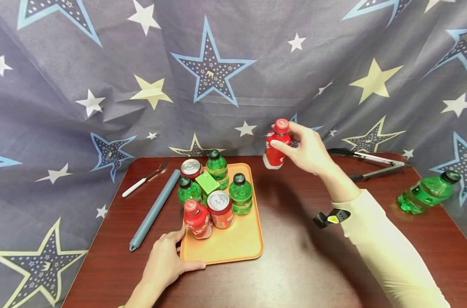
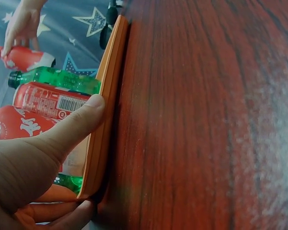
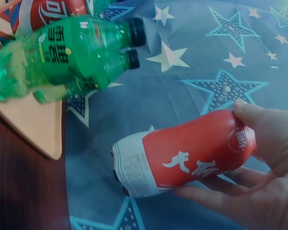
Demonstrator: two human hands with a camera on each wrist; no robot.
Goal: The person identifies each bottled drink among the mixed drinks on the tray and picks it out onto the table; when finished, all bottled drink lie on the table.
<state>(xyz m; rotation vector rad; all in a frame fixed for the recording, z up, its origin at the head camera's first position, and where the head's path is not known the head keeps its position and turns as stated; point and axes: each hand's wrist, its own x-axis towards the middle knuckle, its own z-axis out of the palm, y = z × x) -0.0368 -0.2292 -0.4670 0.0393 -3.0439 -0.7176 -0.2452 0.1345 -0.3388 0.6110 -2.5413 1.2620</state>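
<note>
Above the table, right of the orange tray (image 1: 237, 244), my right hand (image 1: 308, 149) holds a small red plastic bottle (image 3: 191, 148) near its red cap, between thumb and fingers. The bottle is slightly tilted and off the table. My left hand (image 1: 164, 261) grips the tray's near left corner, its thumb along the front rim (image 2: 103, 129) and its fingers at the left side. On the tray stand another red bottle (image 1: 197, 220), a red can (image 1: 221, 211), a second can (image 1: 191, 168), several green bottles (image 1: 241, 194) and a bright green box (image 1: 207, 183).
Left of the tray lie a grey-blue rod (image 1: 154, 211) and a white-handled fork (image 1: 144, 177). Black-handled tongs (image 1: 376, 160) lie at the back right. Another green bottle (image 1: 427, 192) is tilted near the right edge. A star-patterned cloth (image 1: 225, 124) hangs behind the table.
</note>
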